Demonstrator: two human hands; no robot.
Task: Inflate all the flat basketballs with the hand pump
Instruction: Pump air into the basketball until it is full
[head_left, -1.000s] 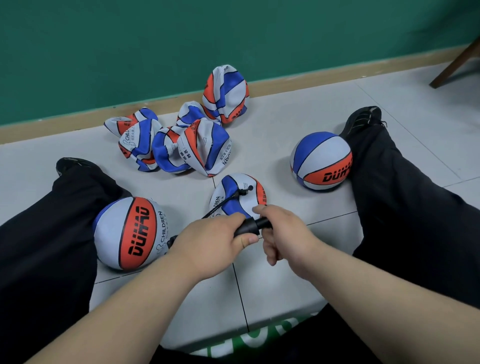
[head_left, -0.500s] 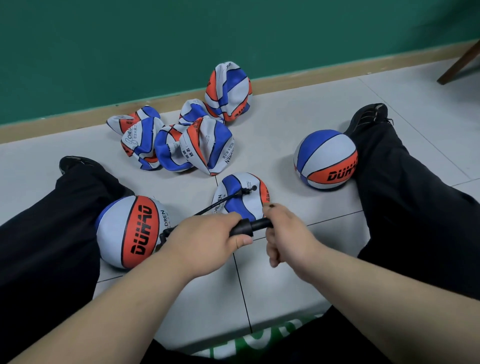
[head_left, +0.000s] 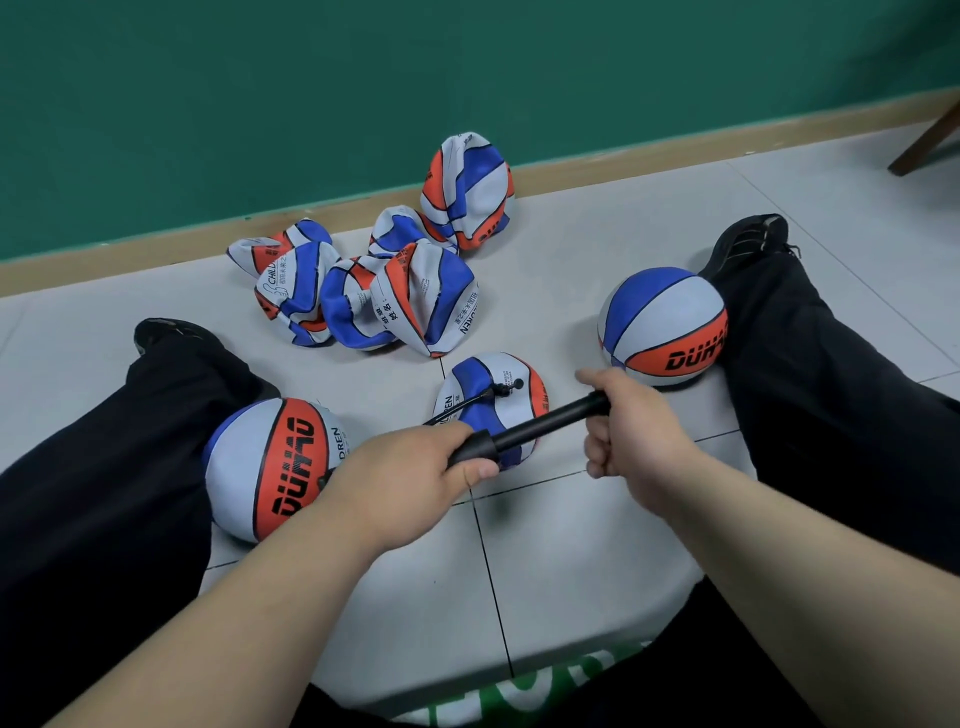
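**Desk:** Where is the pump sitting on your feed?

**Operator:** I'm seeing the hand pump (head_left: 535, 428) lying across the middle, running from eight o'clock up to two o'clock. The left hand (head_left: 415, 467) is clenching round its barrel. The right hand (head_left: 634, 436) is grasping the handle end with its fingers curled. The rod is showing bare between the two fists.

**Desk:** And the ball?

**Operator:** The hose (head_left: 467, 402) is running up to the valve of a half-flat basketball (head_left: 470, 376), which is lying on the floor tiles (head_left: 571, 571) at twelve o'clock from the hands. I'm watching one round basketball (head_left: 275, 467) resting against the left trouser leg (head_left: 104, 467) at nine o'clock. Another round one (head_left: 662, 327) is touching the right trouser leg (head_left: 831, 389) at two o'clock. A heap of crumpled flat basketballs (head_left: 374, 291) is lying at eleven o'clock. One more flat ball (head_left: 467, 192) is standing beyond it, near the green wall (head_left: 363, 78).
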